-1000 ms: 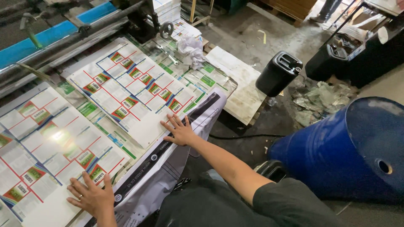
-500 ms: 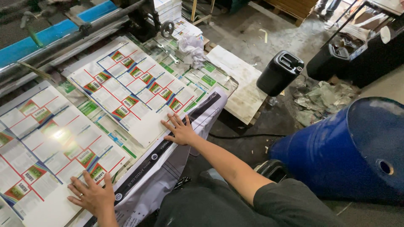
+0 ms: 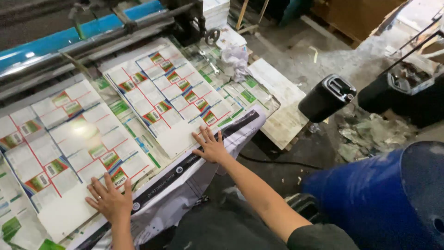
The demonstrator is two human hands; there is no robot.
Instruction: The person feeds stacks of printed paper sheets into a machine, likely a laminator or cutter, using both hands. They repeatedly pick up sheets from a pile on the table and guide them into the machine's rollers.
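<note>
Squaring printed sheets: left hand (image 3: 110, 200) at seven o'clock and right hand (image 3: 212, 146), fingers spread flat, press separate stacks (image 3: 171, 99); next likely calls for aligning edges.

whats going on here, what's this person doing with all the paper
A person leans over a work table covered in large printed sheets. The left hand lies flat, fingers spread, on the near edge of the near sheet. The right hand presses flat on the near corner of the far sheet. Both palms are open on the paper, gripping nothing. A machine with blue rails runs along the far side; a blue drum and a black canister stand on the floor.
</note>
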